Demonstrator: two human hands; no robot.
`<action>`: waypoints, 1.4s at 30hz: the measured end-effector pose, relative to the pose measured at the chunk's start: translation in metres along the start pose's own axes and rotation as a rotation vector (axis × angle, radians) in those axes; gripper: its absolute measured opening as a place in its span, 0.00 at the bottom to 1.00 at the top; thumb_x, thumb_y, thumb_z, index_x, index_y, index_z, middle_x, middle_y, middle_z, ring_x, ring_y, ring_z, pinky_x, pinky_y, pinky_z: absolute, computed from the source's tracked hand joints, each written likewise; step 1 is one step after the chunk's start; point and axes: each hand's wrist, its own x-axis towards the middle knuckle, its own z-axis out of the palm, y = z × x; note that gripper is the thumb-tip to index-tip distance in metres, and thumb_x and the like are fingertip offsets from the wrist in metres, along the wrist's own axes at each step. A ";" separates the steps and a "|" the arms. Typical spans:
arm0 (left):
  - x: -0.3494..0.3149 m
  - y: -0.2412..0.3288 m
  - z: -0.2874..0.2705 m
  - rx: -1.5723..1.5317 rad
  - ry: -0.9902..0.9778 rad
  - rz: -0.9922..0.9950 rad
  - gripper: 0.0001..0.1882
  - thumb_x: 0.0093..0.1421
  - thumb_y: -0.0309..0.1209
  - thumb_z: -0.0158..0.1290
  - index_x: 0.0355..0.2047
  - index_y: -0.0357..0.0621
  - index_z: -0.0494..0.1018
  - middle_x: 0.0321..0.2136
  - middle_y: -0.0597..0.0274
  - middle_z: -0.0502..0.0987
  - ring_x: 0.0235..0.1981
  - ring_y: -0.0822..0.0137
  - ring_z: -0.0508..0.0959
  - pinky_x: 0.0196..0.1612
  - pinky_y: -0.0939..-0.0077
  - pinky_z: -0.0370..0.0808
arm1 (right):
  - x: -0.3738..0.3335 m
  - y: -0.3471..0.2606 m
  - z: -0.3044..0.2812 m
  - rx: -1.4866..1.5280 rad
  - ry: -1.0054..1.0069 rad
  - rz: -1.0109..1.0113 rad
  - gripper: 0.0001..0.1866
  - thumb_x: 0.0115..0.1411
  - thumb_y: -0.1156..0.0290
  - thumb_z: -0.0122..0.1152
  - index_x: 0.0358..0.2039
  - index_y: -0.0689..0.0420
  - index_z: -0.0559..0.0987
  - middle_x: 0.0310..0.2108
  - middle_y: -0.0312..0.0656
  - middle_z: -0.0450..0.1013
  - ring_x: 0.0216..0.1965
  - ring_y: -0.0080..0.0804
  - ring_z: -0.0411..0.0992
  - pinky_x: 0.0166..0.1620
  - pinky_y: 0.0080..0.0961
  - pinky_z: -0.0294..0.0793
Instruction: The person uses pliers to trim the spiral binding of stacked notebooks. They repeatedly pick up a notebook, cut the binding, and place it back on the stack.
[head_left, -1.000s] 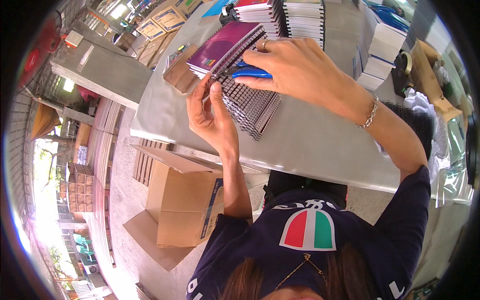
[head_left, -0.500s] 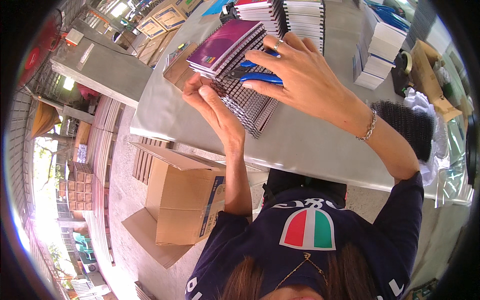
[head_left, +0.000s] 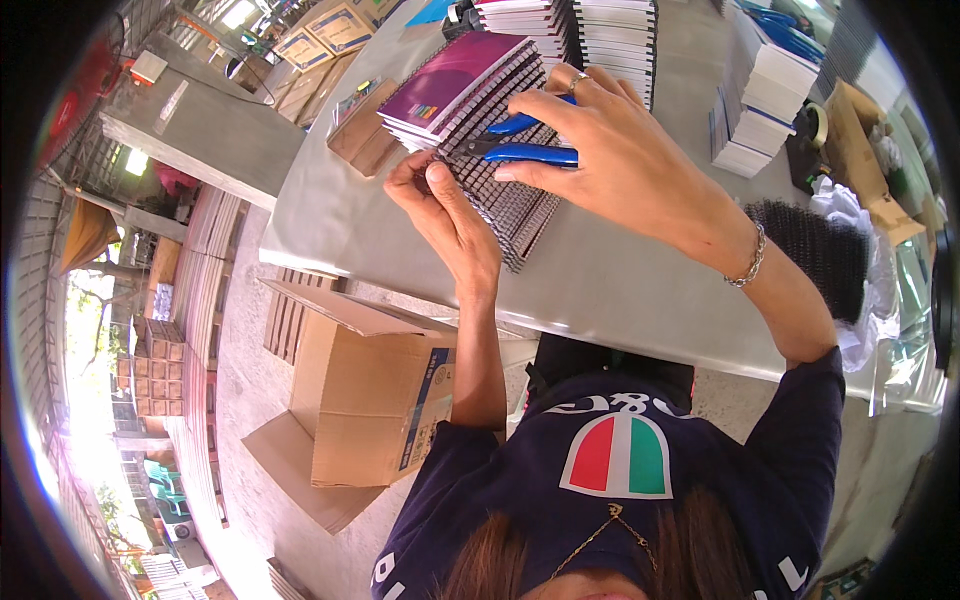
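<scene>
A stack of spiral-bound notebooks with a purple cover [head_left: 455, 85] on top lies on the table, the rows of black wire binding [head_left: 515, 205] facing me. At the stack's near left corner, my left hand [head_left: 462, 235] is closed in a pinch at the end of a wire binding. Blue-handled wire cutters [head_left: 535, 153] are gripped in my right hand [head_left: 645, 170], over the bindings. Their handles are spread apart, and the dark jaws reach to my left fingertips. The exact spot between the jaws is too small to make out.
More notebook stacks [head_left: 615, 45] stand behind. White-paged book piles [head_left: 750, 120], a heap of black wire spirals [head_left: 810, 255] and a tape roll [head_left: 815, 125] sit to the right. An opened cardboard box [head_left: 375, 400] is on the floor below the table's front edge.
Both hands and the cutters have shifted slightly to the right. The cutters' jaws stay by my left fingertips at the stack's corner.
</scene>
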 end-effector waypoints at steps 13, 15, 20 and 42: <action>0.000 -0.004 0.003 0.087 0.028 0.058 0.18 0.77 0.44 0.38 0.47 0.39 0.63 0.40 0.62 0.63 0.39 0.74 0.64 0.46 0.76 0.65 | 0.006 0.004 0.005 -0.077 0.039 -0.068 0.27 0.57 0.44 0.68 0.41 0.56 0.82 0.41 0.47 0.79 0.44 0.45 0.78 0.47 0.40 0.78; -0.001 -0.001 0.003 0.076 0.024 0.064 0.18 0.77 0.41 0.40 0.48 0.35 0.64 0.42 0.57 0.64 0.43 0.67 0.67 0.51 0.69 0.65 | 0.007 0.003 0.005 -0.079 -0.037 -0.030 0.26 0.57 0.44 0.68 0.39 0.56 0.82 0.36 0.46 0.80 0.38 0.45 0.79 0.41 0.37 0.80; 0.000 -0.001 0.003 0.046 0.030 0.032 0.19 0.76 0.42 0.40 0.47 0.34 0.64 0.42 0.55 0.64 0.44 0.64 0.67 0.53 0.66 0.65 | 0.005 0.005 0.008 -0.077 -0.123 0.023 0.26 0.58 0.42 0.66 0.36 0.56 0.81 0.25 0.43 0.78 0.26 0.45 0.79 0.28 0.33 0.79; -0.007 -0.002 0.004 0.119 0.047 0.082 0.15 0.76 0.37 0.40 0.48 0.34 0.64 0.43 0.53 0.66 0.44 0.64 0.68 0.52 0.67 0.66 | 0.002 -0.003 0.013 -0.091 -0.182 0.061 0.24 0.59 0.42 0.65 0.36 0.53 0.81 0.28 0.42 0.79 0.32 0.41 0.80 0.33 0.35 0.79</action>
